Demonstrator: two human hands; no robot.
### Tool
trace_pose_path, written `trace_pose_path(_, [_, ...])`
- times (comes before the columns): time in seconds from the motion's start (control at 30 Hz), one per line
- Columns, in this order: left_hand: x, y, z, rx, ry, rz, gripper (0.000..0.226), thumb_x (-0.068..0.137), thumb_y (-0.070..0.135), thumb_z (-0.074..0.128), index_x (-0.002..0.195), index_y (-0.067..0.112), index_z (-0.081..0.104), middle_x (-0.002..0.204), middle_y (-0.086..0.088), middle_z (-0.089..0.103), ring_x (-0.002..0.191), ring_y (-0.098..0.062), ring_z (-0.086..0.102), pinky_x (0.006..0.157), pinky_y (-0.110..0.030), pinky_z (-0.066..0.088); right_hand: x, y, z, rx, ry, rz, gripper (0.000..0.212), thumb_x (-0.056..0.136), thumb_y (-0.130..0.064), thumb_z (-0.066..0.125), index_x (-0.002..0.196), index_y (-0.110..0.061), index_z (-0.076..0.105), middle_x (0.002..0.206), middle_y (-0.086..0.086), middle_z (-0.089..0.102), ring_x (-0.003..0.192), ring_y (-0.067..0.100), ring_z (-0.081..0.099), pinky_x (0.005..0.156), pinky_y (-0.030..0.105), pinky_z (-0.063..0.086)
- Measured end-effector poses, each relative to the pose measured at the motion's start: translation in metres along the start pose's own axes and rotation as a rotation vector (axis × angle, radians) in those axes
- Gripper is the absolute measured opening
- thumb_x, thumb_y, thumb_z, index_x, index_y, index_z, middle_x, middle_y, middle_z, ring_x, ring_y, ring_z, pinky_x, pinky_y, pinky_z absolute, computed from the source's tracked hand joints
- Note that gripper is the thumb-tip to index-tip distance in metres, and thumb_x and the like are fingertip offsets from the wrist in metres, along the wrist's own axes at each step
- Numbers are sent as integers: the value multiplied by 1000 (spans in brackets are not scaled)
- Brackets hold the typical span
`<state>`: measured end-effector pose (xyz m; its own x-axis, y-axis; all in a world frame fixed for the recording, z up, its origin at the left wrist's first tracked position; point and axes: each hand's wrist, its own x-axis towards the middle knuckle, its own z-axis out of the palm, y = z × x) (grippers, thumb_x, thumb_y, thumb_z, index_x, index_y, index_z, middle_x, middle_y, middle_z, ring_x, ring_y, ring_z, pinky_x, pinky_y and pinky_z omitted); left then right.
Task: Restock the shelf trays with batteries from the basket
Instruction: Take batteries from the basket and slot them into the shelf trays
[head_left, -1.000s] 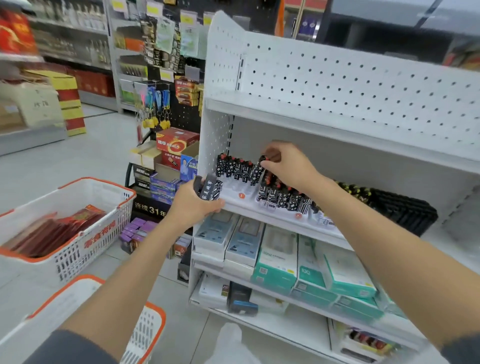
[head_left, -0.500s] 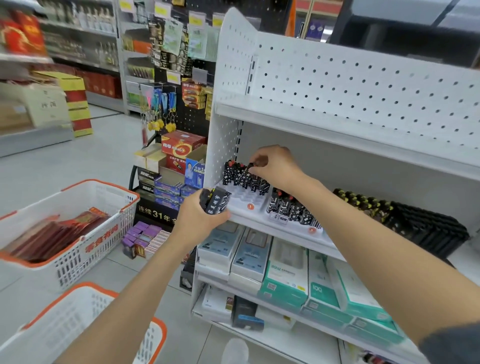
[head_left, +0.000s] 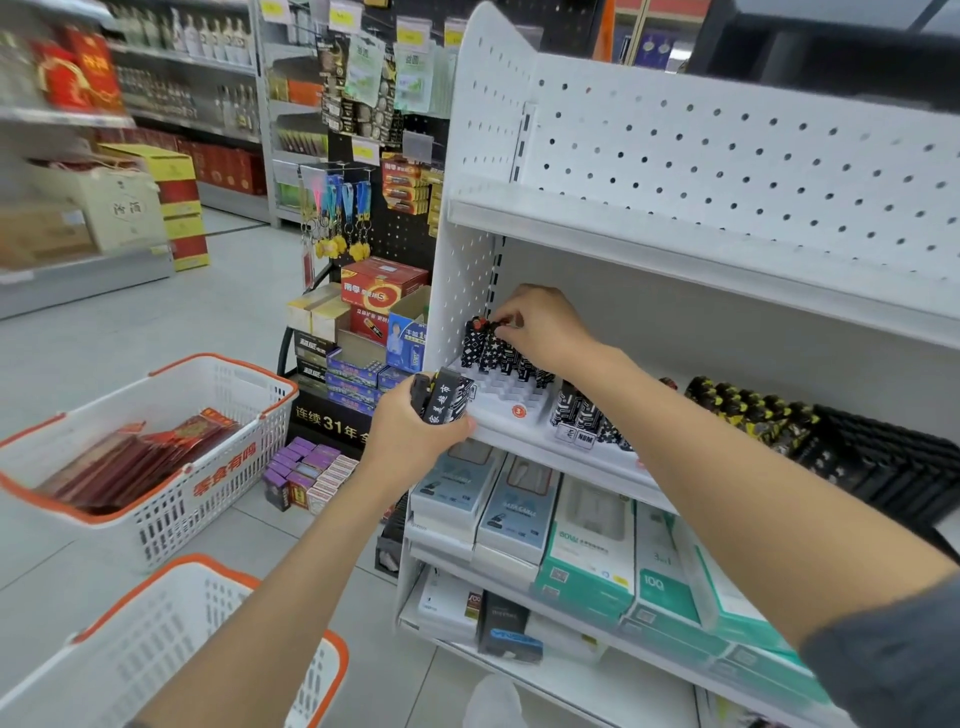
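shop aisle, pale tiled floor, white pegboard shelf unit (head_left: 727, 156) on the right side of the view. middle shelf carries a white slotted tray (head_left: 511, 402) at its left end. a row of black patterned batteries (head_left: 485, 348) with red tops stands upright along the tray's far edge; the near slots are bare.

right hand (head_left: 545, 330) reaches over the tray's far left corner, fingers curled, thumb and fingertips pinching the top of one battery in that row. left hand (head_left: 410, 441) sits at the shelf's near edge, just left of the tray, fingers wrapped round a bundle of batteries (head_left: 447, 397) held upright.

second cluster of batteries (head_left: 579, 413) stands just right of the tray, then black-and-yellow items (head_left: 753, 410) farther right. boxed goods (head_left: 587, 545) fill the shelf below.

two white baskets with orange rims sit on the floor at left: far basket (head_left: 156, 530) holds red packets (head_left: 135, 457); near basket (head_left: 145, 639) sits at the bottom left, contents not visible.
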<state>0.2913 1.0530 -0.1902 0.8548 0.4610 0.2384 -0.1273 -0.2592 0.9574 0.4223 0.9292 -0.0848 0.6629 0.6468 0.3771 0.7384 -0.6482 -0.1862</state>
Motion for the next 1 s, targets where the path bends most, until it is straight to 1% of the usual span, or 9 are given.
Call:
trace_pose_path(0.1, [0, 1, 1, -1, 4, -7, 34, 71, 16, 84, 99, 18, 65, 82, 3, 69, 72, -13, 61, 70, -31, 54, 3, -3, 4, -46, -6, -15, 21, 89, -6, 60, 107, -6, 70, 108, 10, 66, 101, 27, 58, 86, 34, 46])
trace_pose_path(0.2, [0, 1, 1, 1, 2, 1, 32, 71, 17, 85, 97, 17, 65, 79, 3, 68, 69, -11, 59, 65, -26, 51, 4, -1, 8, -102, 13, -15, 24, 92, -12, 59, 113, -12, 69, 123, 10, 62, 113, 29, 53, 94, 33, 42])
trace_pose_path(0.27, [-1, 2, 0, -5, -2, 3, 33, 70, 19, 86, 95, 16, 65, 81, 1, 69, 70, -12, 60, 68, -29, 53, 2, 0, 8, -18, -30, 42, 28, 95, -14, 57, 121, -14, 66, 128, 9, 61, 114, 27, 57, 98, 32, 44])
trace_pose_path(0.43, [-3, 3, 0, -33, -11, -7, 31, 68, 22, 88, 88, 16, 65, 75, 6, 69, 62, -3, 60, 62, -23, 50, -1, 1, -5, 105, -119, 64, 24, 93, -13, 60, 116, -12, 69, 123, 5, 65, 108, 19, 62, 93, 24, 44])
trace_pose_path(0.6, [-9, 11, 1, -85, -48, -27, 32, 70, 16, 87, 86, 5, 62, 68, 3, 63, 53, -1, 54, 54, -17, 47, -14, -4, -15, 65, -118, -3, 34, 93, -16, 60, 127, -14, 62, 134, 5, 58, 122, 19, 54, 101, 23, 39])
trace_pose_path(0.67, [-11, 20, 4, -97, -70, -21, 29, 71, 16, 87, 81, 8, 60, 67, 1, 60, 55, -5, 53, 53, -17, 47, -25, -9, -24, 138, -73, -35, 34, 90, -12, 59, 123, -16, 65, 126, 1, 62, 108, 6, 57, 85, 8, 39])
trace_pose_path(0.73, [-9, 30, 8, -127, -68, -21, 27, 71, 16, 87, 80, 13, 61, 71, -6, 66, 61, -11, 58, 57, -25, 50, -37, -13, -33, 312, -162, -7, 28, 88, -10, 63, 115, -14, 70, 110, -2, 69, 86, -8, 59, 67, -3, 36])
trace_pose_path(0.83, [-5, 43, 19, -185, -49, -51, 30, 70, 18, 87, 92, 13, 68, 82, -13, 73, 71, -19, 67, 60, -29, 53, -49, -14, -40, 435, -242, 21, 23, 84, -15, 73, 107, -14, 71, 99, -7, 69, 85, -7, 60, 70, -1, 41])
trace_pose_path(1.0, [-8, 55, 27, -244, -73, -82, 31, 80, 16, 79, 106, 9, 63, 87, -4, 71, 70, -10, 68, 57, -17, 53, -52, -1, -53, 561, -152, 125, 19, 89, -12, 67, 108, -11, 67, 97, -1, 66, 85, 6, 62, 79, 16, 52])
